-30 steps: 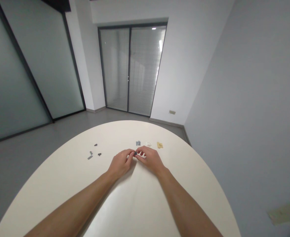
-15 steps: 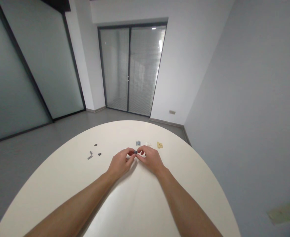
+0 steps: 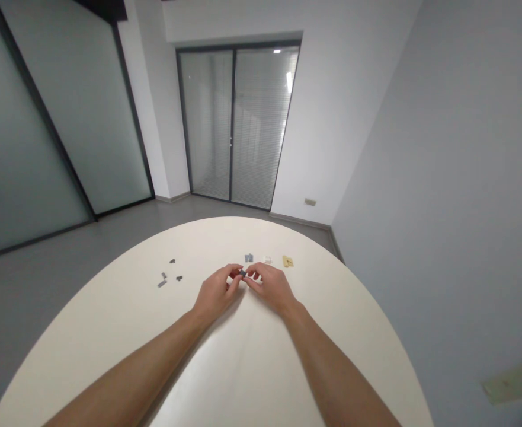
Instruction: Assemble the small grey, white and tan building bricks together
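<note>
A small dark piece (image 3: 243, 273), too tiny to name, sits between the fingertips of both hands over the middle of the table. My left hand (image 3: 218, 289) pinches it from the left, thumb and fingers closed. From the right, my right hand (image 3: 269, 286) closes its fingertips against the same piece. Just beyond the hands lie blue-grey pieces (image 3: 249, 258), a white piece (image 3: 268, 260) and a yellow piece (image 3: 288, 261) with a dark mark on it.
On the left of the round white table (image 3: 109, 332) lie two small dark pieces, one farther back (image 3: 172, 261) and one nearer (image 3: 179, 278), beside a grey bar (image 3: 162, 284) and a short grey piece (image 3: 163, 275). Glass doors (image 3: 238, 124) stand beyond.
The dark piece has tilted and shifted slightly left between the fingertips. My left fingers have risen a little; the right hand stays nearly still.
</note>
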The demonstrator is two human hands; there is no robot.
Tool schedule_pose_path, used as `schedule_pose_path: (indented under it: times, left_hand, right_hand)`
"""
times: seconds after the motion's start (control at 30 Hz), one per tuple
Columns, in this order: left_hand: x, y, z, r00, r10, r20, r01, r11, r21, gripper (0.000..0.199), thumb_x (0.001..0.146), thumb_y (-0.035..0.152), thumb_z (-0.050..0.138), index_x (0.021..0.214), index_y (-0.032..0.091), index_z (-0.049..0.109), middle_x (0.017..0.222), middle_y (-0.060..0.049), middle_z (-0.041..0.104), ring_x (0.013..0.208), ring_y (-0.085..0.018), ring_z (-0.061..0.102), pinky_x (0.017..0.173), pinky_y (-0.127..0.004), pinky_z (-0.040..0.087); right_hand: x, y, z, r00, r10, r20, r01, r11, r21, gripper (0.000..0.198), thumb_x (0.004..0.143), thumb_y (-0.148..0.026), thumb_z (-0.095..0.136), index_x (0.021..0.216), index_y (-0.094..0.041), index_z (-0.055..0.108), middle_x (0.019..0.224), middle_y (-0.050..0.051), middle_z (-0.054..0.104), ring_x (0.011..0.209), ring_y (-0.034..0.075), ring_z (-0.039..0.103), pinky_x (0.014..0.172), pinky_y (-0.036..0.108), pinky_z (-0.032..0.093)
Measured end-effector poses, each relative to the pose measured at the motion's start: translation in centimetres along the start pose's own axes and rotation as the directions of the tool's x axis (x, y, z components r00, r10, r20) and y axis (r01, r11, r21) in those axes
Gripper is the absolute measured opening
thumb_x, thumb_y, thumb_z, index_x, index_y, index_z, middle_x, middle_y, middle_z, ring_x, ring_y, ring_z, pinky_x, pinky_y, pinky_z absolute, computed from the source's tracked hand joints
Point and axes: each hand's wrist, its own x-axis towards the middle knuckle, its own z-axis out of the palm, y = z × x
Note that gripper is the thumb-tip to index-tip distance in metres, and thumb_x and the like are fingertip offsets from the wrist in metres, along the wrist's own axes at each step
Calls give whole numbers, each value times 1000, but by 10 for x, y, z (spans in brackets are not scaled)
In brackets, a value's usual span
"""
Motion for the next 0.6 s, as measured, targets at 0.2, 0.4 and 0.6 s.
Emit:
schedule_pose_path:
  times: [0.2,0.4,0.6]
  left_hand:
    - [0,1,-1,1000,2,4,-2,1000,0,27,94,33,46,113,25,64,106,-3,73,93,-19,67,77,-29,53]
    - [2,-5,2,1000,5,7,-5,1000,8,31,94,34,45,114,25,66,111,-4,72,99,-20,66,82,-31,54]
    - [3,-3,1,999,47,10,-47,999,15,30,95,31,44,112,25,67,109,-3,72,98,-19,66,82,-30,54]
  right_hand:
    - [0,-1,-1,1000,10,2,-10,1000,-13,11,90,-33,68,89,-22,64,83,1,70,76,15,65,67,24,46]
    - [0,1,1,1000,18,6,-18,1000,-25,9,88,-29,70,87,-22,65,81,0,70,74,14,64,66,24,46]
    - [0,2,2,1000,2,11,-1,999,-45,8,90,-29,68,86,-22,65,80,0,70,75,15,65,69,24,45]
